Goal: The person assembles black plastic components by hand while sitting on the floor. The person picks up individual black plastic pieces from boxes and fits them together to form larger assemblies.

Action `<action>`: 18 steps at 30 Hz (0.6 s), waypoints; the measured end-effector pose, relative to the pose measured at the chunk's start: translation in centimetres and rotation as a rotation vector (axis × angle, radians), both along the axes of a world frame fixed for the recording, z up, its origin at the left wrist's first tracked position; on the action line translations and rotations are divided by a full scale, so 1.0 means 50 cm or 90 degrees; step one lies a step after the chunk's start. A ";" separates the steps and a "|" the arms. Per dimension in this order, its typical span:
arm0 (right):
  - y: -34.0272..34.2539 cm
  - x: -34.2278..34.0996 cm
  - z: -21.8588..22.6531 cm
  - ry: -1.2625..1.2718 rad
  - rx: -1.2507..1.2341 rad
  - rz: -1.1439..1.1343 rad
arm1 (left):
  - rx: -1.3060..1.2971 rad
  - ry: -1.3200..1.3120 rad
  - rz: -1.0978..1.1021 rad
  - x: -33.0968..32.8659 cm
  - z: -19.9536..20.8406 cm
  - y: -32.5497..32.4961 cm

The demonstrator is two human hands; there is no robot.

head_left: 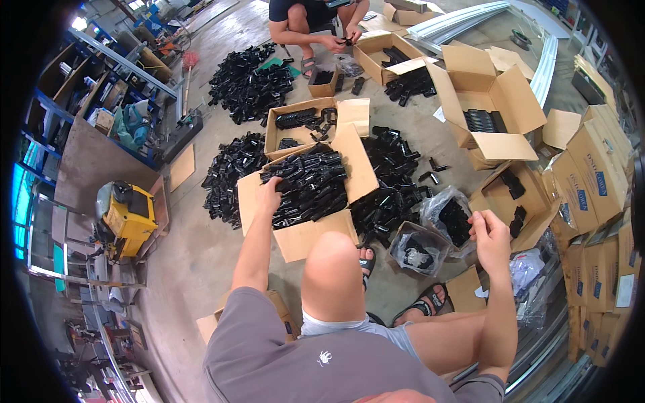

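My left hand [269, 195] reaches into an open cardboard box [311, 243] heaped with long black parts [309, 185]. Its fingers are closed on a black part at the heap's left edge. On the right, my right hand [491, 235] is raised with its fingers pinched together; anything between them is too small to make out. Beside it stands a carton lined with clear plastic [443, 201], holding small black pieces. A smaller plastic-lined box [418, 248] sits nearer my feet. Another open box [531, 218] with a few black pieces lies just beyond my right hand.
Heaps of black parts [248, 84] cover the floor left, ahead and right of the boxes. Across from me a person [306, 27] handles a small black piece. A tall open carton [463, 87] stands at right, near stacked cartons [591, 181]. A yellow machine [131, 218] is at left.
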State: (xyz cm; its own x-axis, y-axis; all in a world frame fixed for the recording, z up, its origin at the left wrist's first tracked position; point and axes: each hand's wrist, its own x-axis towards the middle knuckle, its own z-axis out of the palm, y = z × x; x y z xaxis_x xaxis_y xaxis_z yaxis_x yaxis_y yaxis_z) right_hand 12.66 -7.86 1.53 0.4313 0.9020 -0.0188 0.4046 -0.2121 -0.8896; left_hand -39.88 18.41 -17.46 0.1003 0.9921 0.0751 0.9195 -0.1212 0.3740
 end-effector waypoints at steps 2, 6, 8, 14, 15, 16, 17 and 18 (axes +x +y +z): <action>-0.008 -0.004 0.003 -0.017 -0.003 -0.003 | 0.007 0.042 0.032 0.003 -0.020 -0.009; -0.018 0.017 -0.002 -0.019 -0.002 -0.015 | 0.084 0.014 0.026 0.055 0.006 -0.026; -0.015 0.024 0.000 -0.024 -0.012 -0.025 | 0.113 0.012 0.036 0.059 0.031 -0.037; 0.004 0.050 -0.010 -0.052 -0.016 -0.017 | 0.143 -0.284 0.002 0.167 0.117 -0.114; 0.009 0.068 -0.018 -0.058 -0.022 -0.021 | 0.067 -0.402 0.001 0.195 0.138 -0.123; 0.011 0.088 -0.023 -0.068 -0.024 -0.051 | 0.040 -0.389 -0.029 0.249 0.192 -0.146; 0.013 0.114 -0.029 -0.080 -0.024 -0.076 | 0.018 -0.376 -0.055 0.303 0.260 -0.178; 0.015 0.159 -0.069 -0.129 0.007 -0.101 | -0.003 -0.390 -0.081 0.341 0.302 -0.201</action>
